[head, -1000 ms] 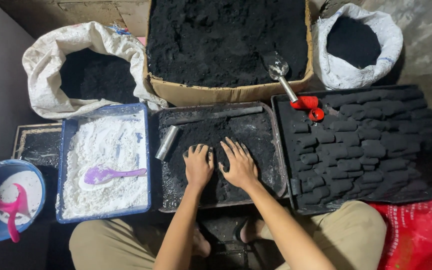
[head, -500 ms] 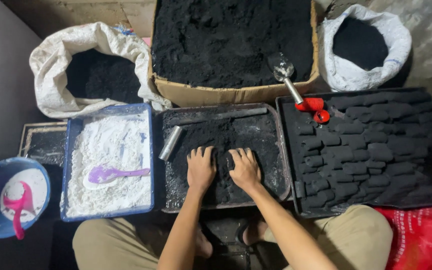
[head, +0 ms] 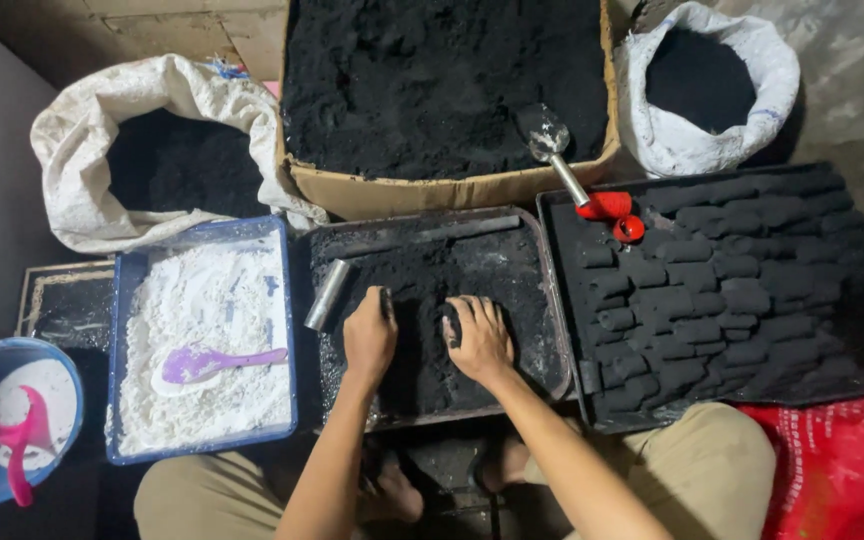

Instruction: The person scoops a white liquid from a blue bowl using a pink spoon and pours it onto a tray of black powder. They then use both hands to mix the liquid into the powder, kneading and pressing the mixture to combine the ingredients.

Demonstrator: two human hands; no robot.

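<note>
Item: black charcoal mix [head: 432,290] in a shallow dark metal tray [head: 550,300], the tray lying on the floor directly ahead of the seated person's knees. Both hands are working in it side by side, palms down. The left hand [head: 367,335] is curling its fingers [head: 372,305] narrow into the mix; the right hand [head: 479,338] is doing likewise, fingers [head: 472,312] bent and sinking in, gathering a ridge of powder between the two hands. Whether either is closing on a formed lump cannot be told. The mix is lying under and just ahead of the fingertips, spreading away toward the far rim. A short metal tube [head: 330,294] is lying just beside the left hand, up and to its left, long axis slanting away from the person; the left hand is clearly the nearer. Adjacent: blue tray of white powder [head: 207,340] with purple spoon [head: 214,358], left; black tray of pressed briquettes [head: 722,290], right; cardboard box of black powder [head: 442,90] with red-handled scoop [head: 577,180], beyond.
</note>
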